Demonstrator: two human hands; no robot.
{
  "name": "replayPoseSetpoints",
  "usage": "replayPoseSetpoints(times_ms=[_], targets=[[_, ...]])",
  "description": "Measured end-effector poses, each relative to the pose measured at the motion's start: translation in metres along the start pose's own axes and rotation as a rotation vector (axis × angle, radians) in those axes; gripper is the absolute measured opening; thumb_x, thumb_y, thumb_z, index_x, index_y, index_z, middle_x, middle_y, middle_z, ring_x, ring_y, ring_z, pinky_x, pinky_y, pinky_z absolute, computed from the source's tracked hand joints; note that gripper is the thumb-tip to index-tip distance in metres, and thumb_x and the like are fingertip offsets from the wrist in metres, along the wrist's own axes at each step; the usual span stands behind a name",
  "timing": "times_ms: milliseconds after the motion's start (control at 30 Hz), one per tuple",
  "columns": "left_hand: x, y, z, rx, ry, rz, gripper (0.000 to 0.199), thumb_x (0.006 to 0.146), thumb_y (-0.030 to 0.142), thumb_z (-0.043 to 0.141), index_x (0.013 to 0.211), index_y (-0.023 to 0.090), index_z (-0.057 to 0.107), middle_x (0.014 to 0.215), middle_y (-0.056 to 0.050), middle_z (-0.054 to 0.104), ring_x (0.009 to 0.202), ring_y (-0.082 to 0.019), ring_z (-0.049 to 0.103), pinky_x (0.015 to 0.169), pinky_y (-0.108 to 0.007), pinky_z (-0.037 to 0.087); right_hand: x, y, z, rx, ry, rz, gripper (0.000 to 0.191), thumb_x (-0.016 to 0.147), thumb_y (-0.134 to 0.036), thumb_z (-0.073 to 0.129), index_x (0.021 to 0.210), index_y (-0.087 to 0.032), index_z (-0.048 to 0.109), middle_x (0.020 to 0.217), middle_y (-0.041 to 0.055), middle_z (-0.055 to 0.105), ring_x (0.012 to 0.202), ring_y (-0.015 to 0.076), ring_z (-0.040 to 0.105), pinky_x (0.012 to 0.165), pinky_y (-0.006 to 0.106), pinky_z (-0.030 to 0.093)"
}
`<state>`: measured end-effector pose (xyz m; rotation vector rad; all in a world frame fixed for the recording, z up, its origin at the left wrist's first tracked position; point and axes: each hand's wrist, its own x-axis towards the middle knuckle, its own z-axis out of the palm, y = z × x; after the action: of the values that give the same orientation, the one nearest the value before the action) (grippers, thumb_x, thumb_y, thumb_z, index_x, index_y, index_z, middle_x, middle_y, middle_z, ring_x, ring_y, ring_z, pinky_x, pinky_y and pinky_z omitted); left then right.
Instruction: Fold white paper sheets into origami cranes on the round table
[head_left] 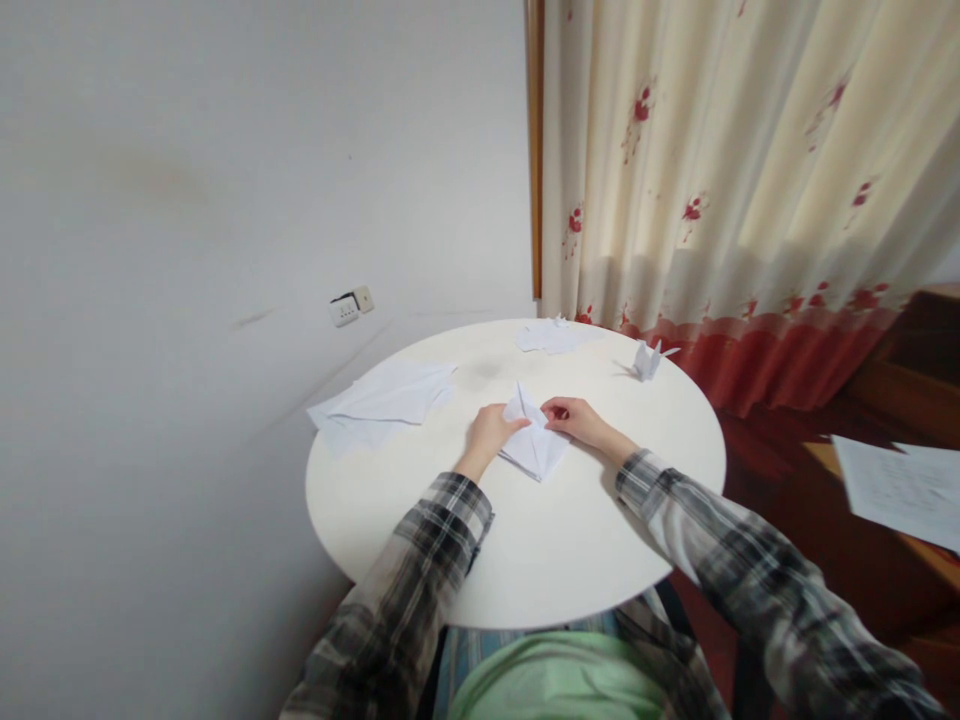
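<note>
A folded sheet of white paper [534,452] lies on the round white table [555,560], its creases running to points at top and bottom. My left hand [493,432] grips the paper's left side, thumb on top and fingers beneath or behind it. At the right edge, my right hand [576,415] has its thumb and curled fingers pinched together on the paper. How much of the paper lies between the right fingertips is too small to make out clearly.
Loose white sheets [390,393] lie at the table's left. More paper [551,337] rests at the far edge. A folded paper crane [647,362] stands at the right rear. A wall with a socket [345,311] borders the left; a curtain [712,200] hangs behind.
</note>
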<state>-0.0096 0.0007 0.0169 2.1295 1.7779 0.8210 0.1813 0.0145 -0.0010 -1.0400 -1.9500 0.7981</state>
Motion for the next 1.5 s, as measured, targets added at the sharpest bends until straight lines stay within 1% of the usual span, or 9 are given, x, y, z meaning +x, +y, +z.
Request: replayPoseSetpoints(times_ms=[167,400,600,767,900,1000,1167,1333,1500], targets=[[0.0,0.001,0.0,0.023,0.001,0.0,0.038,0.064,0.045,0.064,0.086,0.014,0.068,0.085,-0.011,0.069,0.073,-0.02,0.062,0.058,-0.024,0.04,0.002,-0.001,0.0,-0.144,-0.046,0.032,0.018,0.068,-0.019,0.057,0.083,-0.012,0.064,0.068,0.0011,0.061,0.06,0.0106,0.049,0.06,0.022,0.039],[-0.001,0.003,-0.002,0.008,-0.013,-0.02,0.039,0.064,0.045,0.064,0.087,0.014,0.067,0.087,-0.011,0.068,0.077,-0.021,0.061,0.06,-0.024,0.041,0.005,-0.005,0.002,-0.344,-0.08,0.021,0.018,0.072,-0.015,0.055,0.088,-0.015,0.064,0.082,0.0053,0.066,0.07,0.0136,0.056,0.067,0.023,0.04],[0.001,0.0,0.001,-0.002,-0.011,-0.019,0.038,0.065,0.045,0.064,0.087,0.015,0.067,0.088,-0.01,0.068,0.077,-0.02,0.062,0.061,-0.024,0.041,0.006,-0.005,0.003,-0.447,-0.094,-0.041,0.016,0.073,-0.015,0.056,0.088,-0.014,0.061,0.082,0.006,0.063,0.072,0.0138,0.053,0.067,0.023,0.038],[0.003,-0.004,0.005,-0.031,-0.002,0.008,0.038,0.064,0.044,0.064,0.086,0.013,0.067,0.086,-0.011,0.069,0.075,-0.02,0.062,0.06,-0.024,0.041,0.002,-0.005,0.003,-0.383,-0.076,-0.078,0.006,0.073,-0.02,0.057,0.075,-0.015,0.057,0.067,-0.0002,0.054,0.06,0.0103,0.044,0.058,0.021,0.032],[0.002,-0.003,0.006,-0.135,-0.066,0.077,0.035,0.064,0.041,0.064,0.083,0.012,0.068,0.079,-0.008,0.069,0.07,-0.019,0.06,0.058,-0.024,0.04,-0.002,-0.004,0.005,-0.24,-0.042,-0.053,0.027,0.077,-0.034,0.051,0.057,-0.016,0.049,0.051,-0.0053,0.038,0.051,0.0082,0.034,0.05,0.02,0.025],[0.0,0.0,0.006,-0.248,-0.137,0.095,0.033,0.062,0.039,0.064,0.077,0.01,0.067,0.072,-0.006,0.067,0.063,-0.016,0.057,0.054,-0.023,0.039,-0.003,-0.004,0.007,-0.18,-0.034,-0.062,0.036,0.08,-0.039,0.044,0.053,-0.016,0.047,0.049,-0.0049,0.036,0.05,0.0083,0.033,0.049,0.021,0.025],[-0.004,0.005,0.004,-0.327,-0.206,0.114,0.03,0.059,0.038,0.065,0.067,0.009,0.065,0.061,-0.003,0.063,0.054,-0.012,0.051,0.05,-0.021,0.036,-0.003,-0.013,0.009,-0.146,0.115,-0.186,0.025,0.078,-0.035,0.049,0.064,-0.016,0.054,0.062,-0.0018,0.049,0.058,0.0097,0.042,0.055,0.021,0.031],[-0.006,0.01,0.006,-0.363,-0.28,0.139,0.029,0.06,0.037,0.064,0.063,0.008,0.063,0.058,-0.002,0.059,0.051,-0.01,0.046,0.047,-0.02,0.033,-0.006,-0.025,0.01,-0.168,0.238,-0.203,0.03,0.081,-0.035,0.047,0.059,-0.016,0.055,0.058,-0.0004,0.051,0.057,0.0106,0.044,0.056,0.023,0.033],[-0.005,0.01,0.009,-0.322,-0.286,0.184,0.028,0.06,0.034,0.064,0.065,0.006,0.064,0.059,-0.002,0.06,0.053,-0.011,0.047,0.05,-0.021,0.035,-0.008,-0.034,0.01,-0.16,0.368,-0.259,0.019,0.082,-0.028,0.046,0.076,-0.017,0.06,0.072,0.0032,0.059,0.063,0.0125,0.048,0.061,0.024,0.037]])
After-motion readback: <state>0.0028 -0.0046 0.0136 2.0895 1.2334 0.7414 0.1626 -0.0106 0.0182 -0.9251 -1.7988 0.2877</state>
